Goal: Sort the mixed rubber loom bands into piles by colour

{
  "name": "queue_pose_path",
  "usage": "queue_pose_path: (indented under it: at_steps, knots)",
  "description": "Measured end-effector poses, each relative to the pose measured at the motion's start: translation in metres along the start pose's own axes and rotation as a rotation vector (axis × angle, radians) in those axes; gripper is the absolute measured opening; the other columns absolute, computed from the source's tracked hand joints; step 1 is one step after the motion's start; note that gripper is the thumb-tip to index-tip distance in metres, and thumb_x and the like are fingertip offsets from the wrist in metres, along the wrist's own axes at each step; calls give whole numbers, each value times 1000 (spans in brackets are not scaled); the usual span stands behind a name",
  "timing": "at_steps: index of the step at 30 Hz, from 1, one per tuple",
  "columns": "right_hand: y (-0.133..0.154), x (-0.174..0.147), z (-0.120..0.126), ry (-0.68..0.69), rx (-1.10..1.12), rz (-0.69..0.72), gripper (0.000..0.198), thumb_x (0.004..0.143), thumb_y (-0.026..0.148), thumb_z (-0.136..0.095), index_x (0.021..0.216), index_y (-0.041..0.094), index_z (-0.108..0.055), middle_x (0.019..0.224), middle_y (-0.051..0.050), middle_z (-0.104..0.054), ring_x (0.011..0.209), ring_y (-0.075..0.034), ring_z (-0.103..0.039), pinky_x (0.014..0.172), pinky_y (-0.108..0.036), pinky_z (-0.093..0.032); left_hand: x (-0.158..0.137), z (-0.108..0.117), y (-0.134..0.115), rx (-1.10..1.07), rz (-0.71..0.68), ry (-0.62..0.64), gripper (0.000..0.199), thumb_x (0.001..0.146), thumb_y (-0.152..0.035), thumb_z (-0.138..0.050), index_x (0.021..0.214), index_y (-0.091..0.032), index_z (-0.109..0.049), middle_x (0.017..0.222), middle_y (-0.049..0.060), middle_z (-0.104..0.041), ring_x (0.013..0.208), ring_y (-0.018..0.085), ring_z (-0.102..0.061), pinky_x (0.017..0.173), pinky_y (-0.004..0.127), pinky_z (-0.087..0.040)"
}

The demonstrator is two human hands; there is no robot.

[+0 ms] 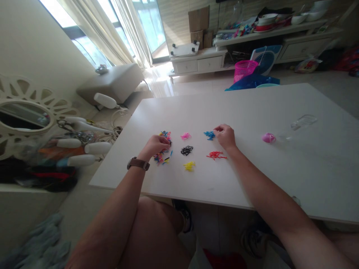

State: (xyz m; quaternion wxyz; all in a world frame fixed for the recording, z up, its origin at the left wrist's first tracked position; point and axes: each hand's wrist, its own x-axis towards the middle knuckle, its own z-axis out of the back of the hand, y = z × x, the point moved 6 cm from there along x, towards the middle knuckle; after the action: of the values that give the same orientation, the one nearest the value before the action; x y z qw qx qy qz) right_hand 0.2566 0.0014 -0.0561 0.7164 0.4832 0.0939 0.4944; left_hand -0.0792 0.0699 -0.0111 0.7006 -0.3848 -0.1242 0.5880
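My left hand (159,145) rests over a pile of small mixed-colour band-like pieces (159,158) on the left of the white table (241,108). Its fingers are closed together, and whatever is between them is hidden. At the right edge of a pile of small blue pieces (209,135) is my right hand (224,134); its fingertips are pinched, their contents too small to tell. Between the hands lie separate piles of pink pieces (185,136), black pieces (187,150) and yellow pieces (189,166). A red pile (216,155) sits nearer me, below the blue one.
A pink-purple rounded object (269,138) and a clear plastic bottle (304,121) lie on the table's right side. A lamp with white shades (105,100) stands beyond the left edge. A pink basket (244,71) stands past the far edge.
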Motion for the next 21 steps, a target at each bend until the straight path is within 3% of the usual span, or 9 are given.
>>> queue_pose_path:
  at_steps: [5,9,12,17,21]
  knots:
    - [0,1,1,-24,-9,12,7,74,26,-59,74,22,-65,87,-6,-63,86,-24,-56,88,-39,-46,3,-10,14,72,-23,122,20,57,-27,-80,73,-15,-74,64,1,-69,55,14,-61,49,22,-44]
    - [3,0,14,-213,-56,54,32,72,24,-56,105,22,-60,116,-10,-53,109,-28,-51,100,-46,-39,3,-21,16,163,32,181,16,59,-26,-79,69,-15,-72,55,1,-65,50,15,-63,48,22,-46]
    - [5,-1,20,-292,-77,83,46,71,22,-53,117,23,-51,125,-12,-45,121,-30,-45,106,-51,-31,3,-27,13,218,47,204,5,62,-19,-73,64,-16,-69,50,0,-62,48,15,-63,47,21,-46]
    - [4,-1,19,-271,-98,63,52,71,22,-51,122,24,-45,129,-12,-41,123,-32,-43,104,-53,-31,3,-33,5,226,7,255,4,65,-16,-68,64,-16,-65,54,0,-63,50,15,-65,45,20,-44]
    - [13,-5,20,-240,-9,53,39,76,25,-52,115,24,-52,125,-10,-49,117,-29,-47,97,-47,-39,-1,-38,-13,140,-110,273,6,73,-19,-66,71,-16,-61,71,3,-69,52,12,-66,43,18,-40]
